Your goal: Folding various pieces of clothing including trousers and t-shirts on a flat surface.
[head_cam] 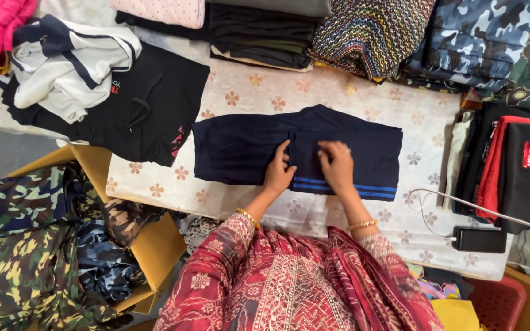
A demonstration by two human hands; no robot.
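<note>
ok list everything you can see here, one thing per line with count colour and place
navy garment: 1, dark blue with blue stripes at the near right edge, folded flat mid-table under both hands
tablecloth: 1, cream with floral print, covering the table
black garment: 1, black with red print, table left
white top: 1, white with navy stripes, lying on the black garment
folded stacks: several, dark, patterned and camouflage, along the far edge
red and black pile: 1, table right
power bank: 1, black with white cable, near right corner
cardboard box: 1, yellow-brown, lower left, holding camouflage clothes
left hand: 1, flat on the navy garment
right hand: 1, flat on the navy garment
</note>
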